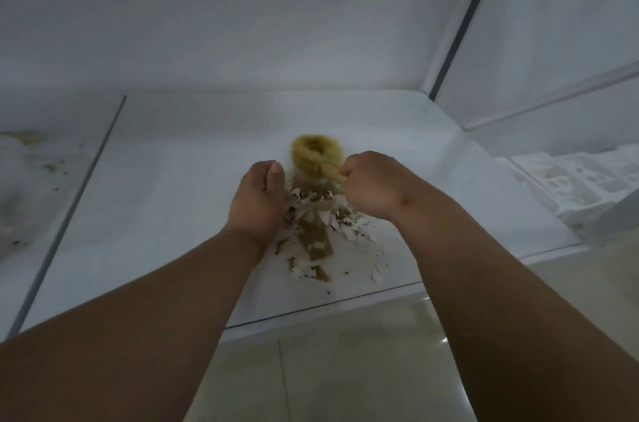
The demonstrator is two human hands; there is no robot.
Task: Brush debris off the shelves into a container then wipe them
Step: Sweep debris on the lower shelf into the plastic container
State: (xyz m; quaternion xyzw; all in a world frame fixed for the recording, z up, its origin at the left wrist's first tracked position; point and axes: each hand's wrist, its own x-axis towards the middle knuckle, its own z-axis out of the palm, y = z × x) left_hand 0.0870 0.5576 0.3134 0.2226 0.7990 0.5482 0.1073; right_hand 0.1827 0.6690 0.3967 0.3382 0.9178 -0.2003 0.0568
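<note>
Right hand (371,188) fisted round the handle of a yellow round-bristle brush (316,153); bristle head sits on the white shelf (166,214) just behind the debris, blurred. Left hand (259,200) curled, thumb on top, resting against the left edge of the debris pile (320,231); can't tell if it holds anything. Pile is torn brown and white scraps, mid-shelf between both hands, trailing toward the front edge. Beige floor tiles (345,369) below.

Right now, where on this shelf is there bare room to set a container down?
Bare shelf lies between the left hand and the dark divider strip. Behind the brush is free too. Debris crowds the middle front, between both hands.
</note>
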